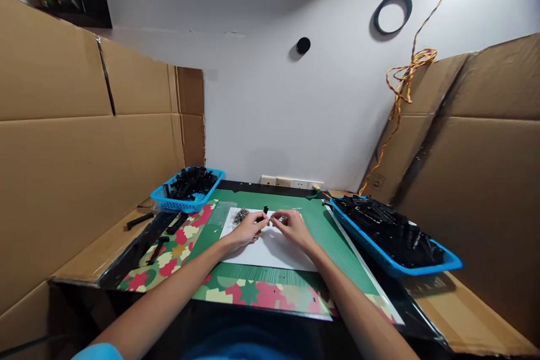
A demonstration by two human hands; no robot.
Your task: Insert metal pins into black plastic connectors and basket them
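One held piece (265,210) is small and black.

Just below the frame's centre, I have my left hand (252,227) beside my right hand (292,225) above a sheet (270,251), with a heap of bits (241,216) at its upper left. One basket (177,205) stands left of centre, another basket (422,271) lower right; sockets (291,183) lie behind.

you are seeing black on the small piece (265,210), plain white on the sheet (274,253), green on the mat (324,236), red, cream and green patches across the patterned covering (270,295), bright blue on both baskets (452,264) and brown on the cardboard (63,169).
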